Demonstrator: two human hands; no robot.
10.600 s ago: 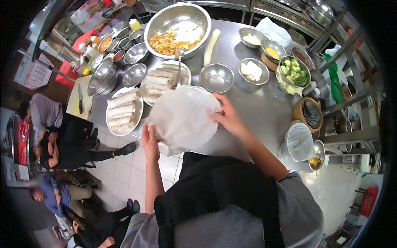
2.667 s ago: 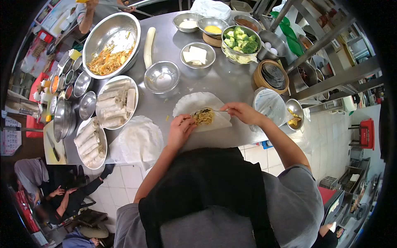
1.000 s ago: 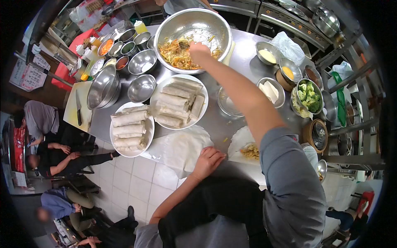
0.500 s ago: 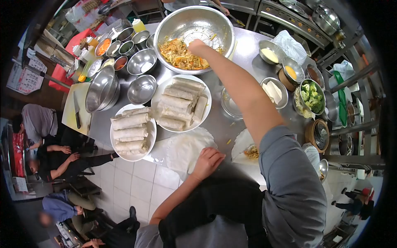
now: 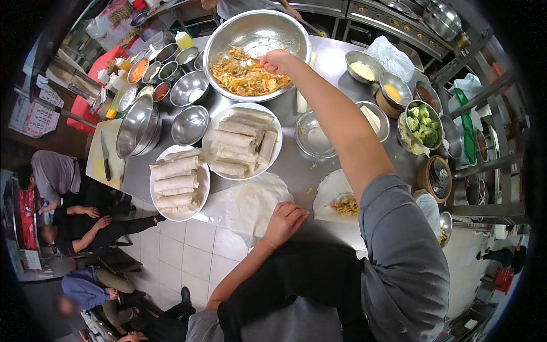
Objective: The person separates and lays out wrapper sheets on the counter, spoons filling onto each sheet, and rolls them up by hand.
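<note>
My right hand (image 5: 276,61) reaches into a large steel bowl (image 5: 303,43) and grips what looks like a spoon (image 5: 254,60), its handle mostly covered by the fingers. Shredded vegetable filling (image 5: 245,80) fills the near part of this bowl, and some is heaped at the spoon's end. At the table's front edge, my left hand (image 5: 286,221) rests with curled fingers and nothing visible in them. Beside it lies a stack of thin white wrappers (image 5: 253,205). Another wrapper (image 5: 330,188), partly behind my right arm, carries a small mound of filling (image 5: 345,204).
Two white plates (image 5: 203,210) (image 5: 276,154) hold rolled wrappers. Steel bowls stand left and right, one with broccoli (image 5: 423,126). A knife (image 5: 105,157) lies on a cutting board (image 5: 98,171) at left. Another person's hand (image 5: 293,13) shows beyond the large bowl.
My right hand has lifted slightly within the bowl, with filling now gathered at the spoon, which shows beyond the fingers. The view has shifted a little. My left hand stays about where it was.
</note>
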